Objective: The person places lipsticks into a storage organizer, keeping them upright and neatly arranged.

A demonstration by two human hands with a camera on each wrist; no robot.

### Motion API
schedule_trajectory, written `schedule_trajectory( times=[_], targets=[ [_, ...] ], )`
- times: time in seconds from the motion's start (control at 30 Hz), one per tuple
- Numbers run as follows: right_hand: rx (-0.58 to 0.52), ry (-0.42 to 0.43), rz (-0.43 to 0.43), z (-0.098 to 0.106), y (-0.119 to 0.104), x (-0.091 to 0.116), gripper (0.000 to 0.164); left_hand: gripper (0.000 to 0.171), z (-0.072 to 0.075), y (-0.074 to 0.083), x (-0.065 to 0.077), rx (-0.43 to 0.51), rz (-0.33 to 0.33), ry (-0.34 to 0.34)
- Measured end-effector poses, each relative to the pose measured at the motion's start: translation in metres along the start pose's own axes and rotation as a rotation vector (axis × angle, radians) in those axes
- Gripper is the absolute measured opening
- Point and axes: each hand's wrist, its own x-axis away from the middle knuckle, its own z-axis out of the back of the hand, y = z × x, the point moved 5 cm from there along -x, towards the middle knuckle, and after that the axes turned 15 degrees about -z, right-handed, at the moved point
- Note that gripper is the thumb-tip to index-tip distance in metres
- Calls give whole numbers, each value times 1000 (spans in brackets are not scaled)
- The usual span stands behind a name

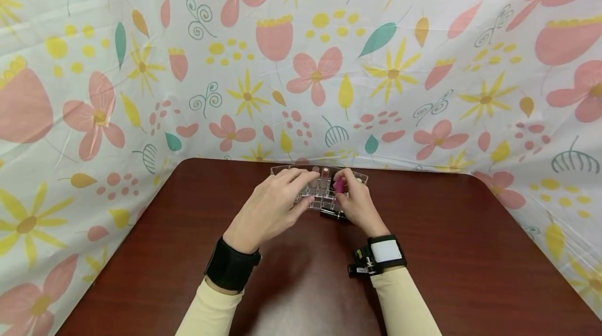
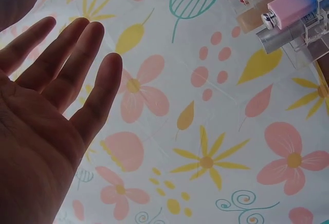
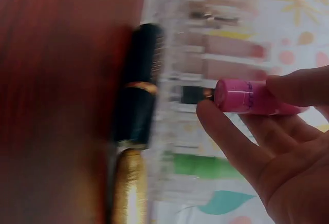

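Observation:
A clear organizer with cosmetic tubes in its slots sits near the table's back edge. Between thumb and fingers, my right hand pinches a bright pink lip cosmetic tube over the organizer's right half. A black tube with a gold band lies along the organizer's front, and a gold tube follows it in line. My left hand hovers at the organizer's left side, overlapping it in the head view. Its fingers are spread and hold nothing in the left wrist view.
Other tubes stand in the organizer, among them a green one and a pink-and-blue one. The brown table reaches back to a flower-print cloth that hangs behind it and at both sides.

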Motion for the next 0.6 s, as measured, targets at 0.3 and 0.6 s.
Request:
schedule_trajectory(
  times=[0.3,0.6],
  targets=[
    [13,70,-34,-9,22,-3,26,39,-1,-1,0,4,6,-21],
    [36,79,16,-15,27,-4,22,37,-4,-3,1,11,8,-36]
  ],
)
